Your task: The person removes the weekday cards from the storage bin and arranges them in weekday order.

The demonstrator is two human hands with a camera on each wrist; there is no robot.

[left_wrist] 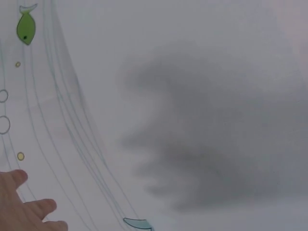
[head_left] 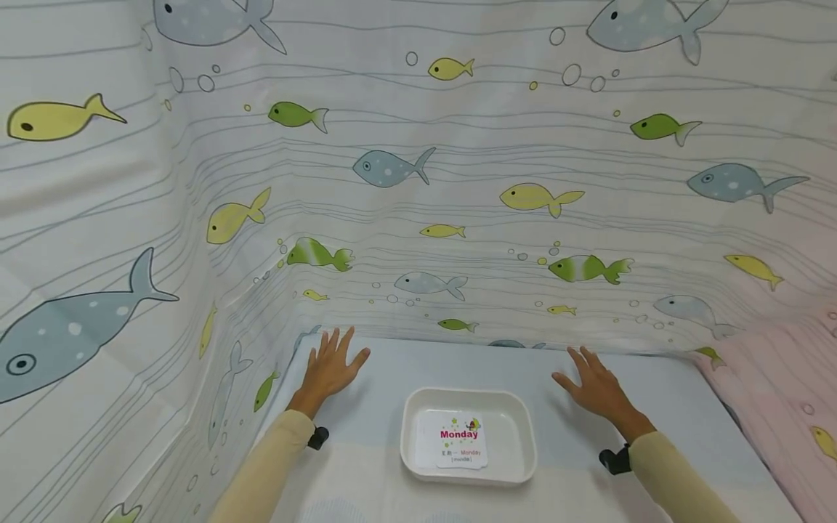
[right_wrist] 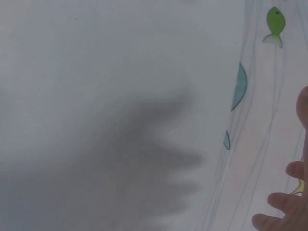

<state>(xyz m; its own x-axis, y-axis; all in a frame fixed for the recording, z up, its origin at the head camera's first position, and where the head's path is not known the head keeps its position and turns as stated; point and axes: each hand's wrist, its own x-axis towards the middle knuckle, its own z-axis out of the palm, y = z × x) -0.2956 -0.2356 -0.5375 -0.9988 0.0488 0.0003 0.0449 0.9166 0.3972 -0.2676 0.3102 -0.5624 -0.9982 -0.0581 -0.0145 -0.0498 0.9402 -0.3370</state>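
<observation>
The counter (head_left: 523,369) ends at twelve o'clock from the tray (head_left: 513,443); left hand (head_left: 332,367) at ten, right hand (head_left: 596,387) at two, fingers spread, well clear; Monday card (head_left: 459,442) inside.

The right grip (right_wrist: 297,204), fingers (right_wrist: 283,200) apart, shows below a printed green fish (right_wrist: 275,21), right of a blurred shadow (right_wrist: 139,144).

Fish-printed cloth walls (head_left: 484,149) around a pale tabletop (head_left: 471,365)

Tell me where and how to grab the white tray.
The white tray is likely best held by the raised rim at its short ends, one hand from each side: it lies flat, longest sideways, between the left hand and right hand.
</observation>
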